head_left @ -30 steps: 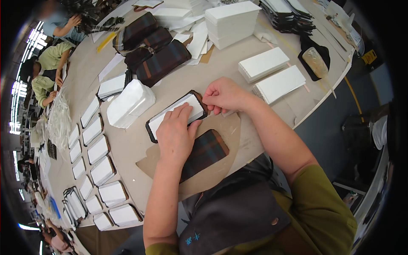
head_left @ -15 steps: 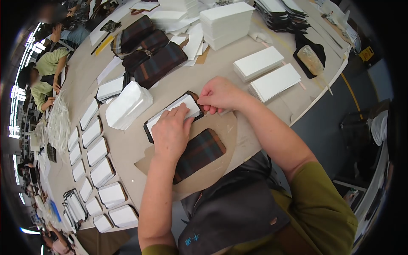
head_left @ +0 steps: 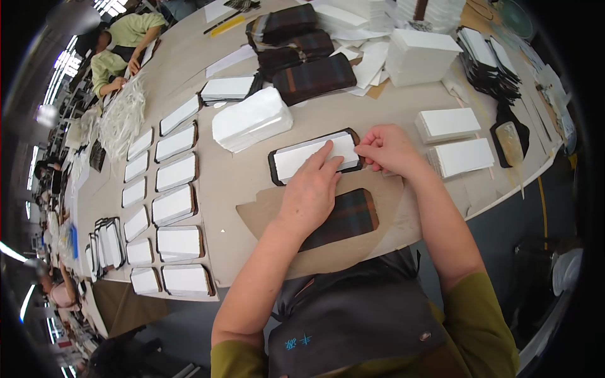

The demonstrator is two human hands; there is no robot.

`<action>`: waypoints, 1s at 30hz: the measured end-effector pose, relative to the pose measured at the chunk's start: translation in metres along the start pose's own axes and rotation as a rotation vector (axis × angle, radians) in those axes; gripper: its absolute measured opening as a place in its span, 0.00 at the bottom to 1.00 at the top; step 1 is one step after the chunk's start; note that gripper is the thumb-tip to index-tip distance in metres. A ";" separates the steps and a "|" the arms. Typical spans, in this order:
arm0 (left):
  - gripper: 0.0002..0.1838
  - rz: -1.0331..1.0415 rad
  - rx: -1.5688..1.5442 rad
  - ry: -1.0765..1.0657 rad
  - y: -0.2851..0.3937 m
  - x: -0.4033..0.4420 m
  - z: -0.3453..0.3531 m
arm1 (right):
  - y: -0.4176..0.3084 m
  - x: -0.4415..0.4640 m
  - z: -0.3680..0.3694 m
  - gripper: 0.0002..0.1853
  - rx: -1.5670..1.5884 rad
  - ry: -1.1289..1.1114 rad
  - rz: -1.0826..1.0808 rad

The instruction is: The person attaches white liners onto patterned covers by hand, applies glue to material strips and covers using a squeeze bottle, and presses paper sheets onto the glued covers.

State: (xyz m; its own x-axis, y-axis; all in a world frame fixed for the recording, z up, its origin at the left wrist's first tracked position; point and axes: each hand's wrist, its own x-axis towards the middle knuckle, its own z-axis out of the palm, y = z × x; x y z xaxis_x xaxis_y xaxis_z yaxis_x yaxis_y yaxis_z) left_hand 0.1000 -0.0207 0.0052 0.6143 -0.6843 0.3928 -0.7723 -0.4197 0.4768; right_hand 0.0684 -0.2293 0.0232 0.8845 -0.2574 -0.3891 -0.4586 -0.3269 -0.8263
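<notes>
A rectangular dark-edged panel with a white card insert (head_left: 293, 162) lies on the table before me. My left hand (head_left: 309, 195) rests flat on the card, its fingers stretched out. At the panel's right end, my right hand (head_left: 392, 151) pinches the dark edge between thumb and fingers; the exact spot is partly hidden by the fingers. Just below lies a plaid fabric panel (head_left: 350, 217), partly under my left wrist, on a brown sheet (head_left: 394, 205). A stack of white sheets (head_left: 252, 120) stands to the upper left of the panel.
Rows of white-topped dark-edged panels (head_left: 179, 242) cover the left side of the table. Plaid pieces (head_left: 315, 75) and a tall white stack (head_left: 422, 57) stand at the back. Two lower white stacks (head_left: 463, 159) and a brush-like tool (head_left: 509, 143) lie right. A co-worker (head_left: 126, 44) leans over the far left.
My view has swung, so the table contents appear shifted to the right. Both hands stay at the same panel, the left flat on the card and the right pinching its right end.
</notes>
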 end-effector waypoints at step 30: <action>0.15 -0.257 0.194 0.175 -0.051 -0.041 -0.037 | 0.001 0.008 0.001 0.05 -0.002 -0.037 -0.018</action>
State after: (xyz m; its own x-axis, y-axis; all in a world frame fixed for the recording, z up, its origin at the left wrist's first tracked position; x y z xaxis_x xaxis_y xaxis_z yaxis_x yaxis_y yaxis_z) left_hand 0.1198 0.0510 -0.0059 0.7979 -0.4362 0.4160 -0.5948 -0.6818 0.4260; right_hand 0.0748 -0.2305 0.0188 0.8953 -0.2172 -0.3889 -0.4425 -0.3326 -0.8328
